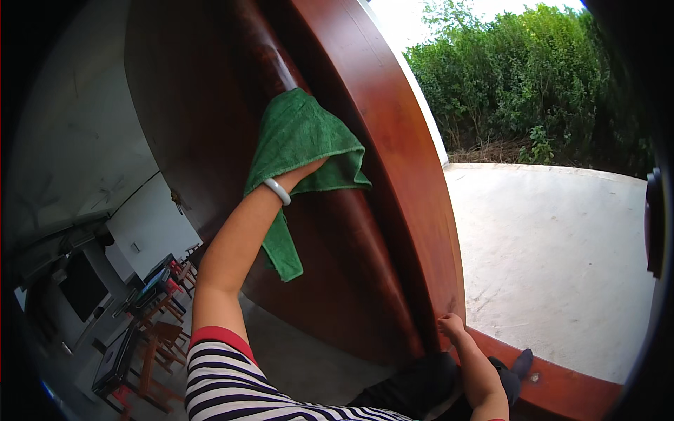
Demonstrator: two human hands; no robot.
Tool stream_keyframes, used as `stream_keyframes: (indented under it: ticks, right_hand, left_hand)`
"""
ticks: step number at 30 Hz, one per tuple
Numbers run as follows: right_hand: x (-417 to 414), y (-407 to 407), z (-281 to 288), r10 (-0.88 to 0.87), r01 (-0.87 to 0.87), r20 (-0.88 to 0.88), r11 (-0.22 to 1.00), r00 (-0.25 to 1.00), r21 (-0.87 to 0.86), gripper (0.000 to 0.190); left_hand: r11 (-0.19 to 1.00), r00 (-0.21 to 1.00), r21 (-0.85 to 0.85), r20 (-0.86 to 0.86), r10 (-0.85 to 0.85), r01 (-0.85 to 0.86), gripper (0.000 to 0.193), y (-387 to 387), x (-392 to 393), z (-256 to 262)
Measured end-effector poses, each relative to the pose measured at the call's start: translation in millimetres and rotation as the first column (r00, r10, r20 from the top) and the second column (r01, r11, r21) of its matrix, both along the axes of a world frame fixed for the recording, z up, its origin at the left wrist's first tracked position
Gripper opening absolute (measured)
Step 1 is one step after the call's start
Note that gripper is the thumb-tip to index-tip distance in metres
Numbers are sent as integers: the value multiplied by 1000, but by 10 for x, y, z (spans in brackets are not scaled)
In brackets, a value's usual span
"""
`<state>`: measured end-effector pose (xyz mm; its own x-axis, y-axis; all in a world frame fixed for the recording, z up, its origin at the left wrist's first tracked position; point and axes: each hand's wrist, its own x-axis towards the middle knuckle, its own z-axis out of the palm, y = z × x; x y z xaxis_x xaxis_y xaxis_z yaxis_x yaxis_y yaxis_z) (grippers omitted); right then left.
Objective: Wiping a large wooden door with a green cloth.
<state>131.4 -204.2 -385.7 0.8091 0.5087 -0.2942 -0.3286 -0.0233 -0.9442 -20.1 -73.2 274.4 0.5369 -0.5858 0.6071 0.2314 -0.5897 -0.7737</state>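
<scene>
My left hand [309, 169] is mostly hidden under a green towelling cloth [303, 134], pressed around the rounded wooden edge moulding [363, 226] of a dark reddish-brown door [205, 116]. One corner of the cloth hangs down below my wrist, which wears a pale bangle [277, 191]. Lower right, my right hand [451, 324] rests with curled fingers at the foot of the polished wooden door frame [389, 105]. Whether those fingers grip the frame's edge is not plain.
A wooden sill [568, 376] crosses the doorway by my legs, with a dark-covered foot [523, 363] on it. Outside lie pale concrete paving [547, 231] and a green hedge [505, 84]. Indoors at left stand wooden stools [168, 334] and black-topped tables [113, 358].
</scene>
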Motion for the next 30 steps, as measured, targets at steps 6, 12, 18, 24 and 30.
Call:
stream_keyframes:
  ticks: [6, 12, 18, 24, 30]
  right_hand:
    - [-479, 308, 581, 127, -120, 70, 988, 989, -97, 19]
    - [-257, 192, 372, 105, -67, 149, 969, 983, -237, 20]
    - [-207, 336, 97, 167, -140, 105, 963, 980, -230, 23]
    - [-257, 365, 276, 213, -187, 96, 956, 972, -225, 20]
    - [-270, 336, 373, 204, -157, 148, 947, 968, -282, 19]
  left_hand:
    - [989, 989, 19, -23, -149, 149, 22, 404, -29, 596]
    - [946, 939, 24, 111, -324, 324, 26, 419, 199, 754]
    - [975, 980, -100, 29, -195, 197, 27, 425, 201, 825]
    - [981, 980, 12, 52, -193, 192, 25, 379, 184, 823]
    - [983, 984, -43, -3, -179, 178, 20, 286, 159, 743]
